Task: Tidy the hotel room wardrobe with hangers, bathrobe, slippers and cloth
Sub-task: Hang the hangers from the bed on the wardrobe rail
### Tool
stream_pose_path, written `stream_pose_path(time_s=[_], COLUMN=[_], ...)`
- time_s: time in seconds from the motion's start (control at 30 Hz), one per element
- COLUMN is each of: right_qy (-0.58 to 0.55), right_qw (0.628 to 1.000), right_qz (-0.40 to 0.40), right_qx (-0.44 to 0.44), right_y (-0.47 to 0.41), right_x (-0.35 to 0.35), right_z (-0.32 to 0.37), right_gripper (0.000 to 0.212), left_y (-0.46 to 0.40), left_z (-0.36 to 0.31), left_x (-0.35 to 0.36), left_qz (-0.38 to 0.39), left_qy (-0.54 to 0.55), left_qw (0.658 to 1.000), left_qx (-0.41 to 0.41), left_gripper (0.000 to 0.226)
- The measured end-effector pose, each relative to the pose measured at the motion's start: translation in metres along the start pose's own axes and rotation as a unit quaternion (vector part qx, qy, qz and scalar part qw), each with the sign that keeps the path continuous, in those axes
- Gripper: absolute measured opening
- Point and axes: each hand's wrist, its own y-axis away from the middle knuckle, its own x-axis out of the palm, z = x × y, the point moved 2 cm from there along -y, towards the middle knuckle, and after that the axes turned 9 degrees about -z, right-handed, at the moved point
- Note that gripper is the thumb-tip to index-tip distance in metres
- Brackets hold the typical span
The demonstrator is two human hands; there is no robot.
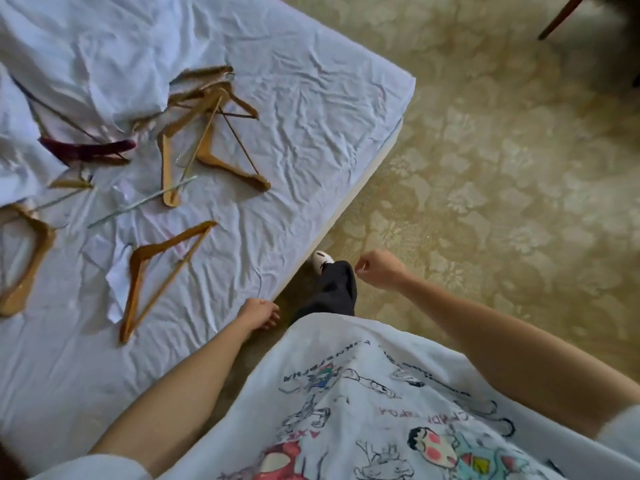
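At nine to eleven o'clock of the frame, spread over the bed (311, 109): a scatter of wooden hangers on a wrinkled white sheet. Nearest of them, one wooden hanger (162, 271) lying flat at about ten o'clock from the left hand (259, 311), well apart from it, with its point toward the lower left. Farther off at eleven o'clock, a tangled pile of hangers (207, 133), partly tucked under a bunched white cloth (86, 57) at the top left. Just left of the pile, a dark red hanger (90, 150) lying across the folds. At nine o'clock, cut by the frame edge, another wooden hanger (27, 258).

Left hand low beside the bed's edge, fingers loosely bent and pointing down toward the floor, gripping nothing, touching no hanger. Right hand (377, 270) at about one o'clock from the left hand, over the patterned carpet (502, 168), fingers curled into a loose fist around nothing visible; farthest of the two from the hangers, with the bed corner between.

Between the hands, a dark trouser leg (336, 289) and a white shoe (322, 259) stepping close to the bed's edge. Below, at six o'clock, a white printed shirt (363, 410). At one o'clock in the far corner, a dark wooden furniture leg (561, 15) above the carpet.
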Motion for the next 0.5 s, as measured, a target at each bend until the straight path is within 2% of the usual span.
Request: stream_pose_path(time_s=[0.13, 0.3, 0.5], right_qy=[0.031, 0.073, 0.108], right_qw=[0.999, 0.996, 0.994], right_qz=[0.004, -0.01, 0.0], right_qx=[0.017, 0.05, 0.027], right_y=[-0.073, -0.151, -0.237], right_x=[-0.06, -0.135, -0.189], right_z=[-0.01, -0.021, 0.009], right_gripper=[0.02, 0.02, 0.021], left_y=[-0.049, -0.078, -0.101], left_z=[-0.082, -0.212, -0.307], left_x=[-0.019, -0.048, -0.079], left_qz=[0.01, 0.002, -0.028], left_qy=[0.03, 0.098, 0.179], left_qw=[0.999, 0.995, 0.983], left_qx=[-0.033, 0.017, 0.018], left_gripper=[0.019, 0.019, 0.012])
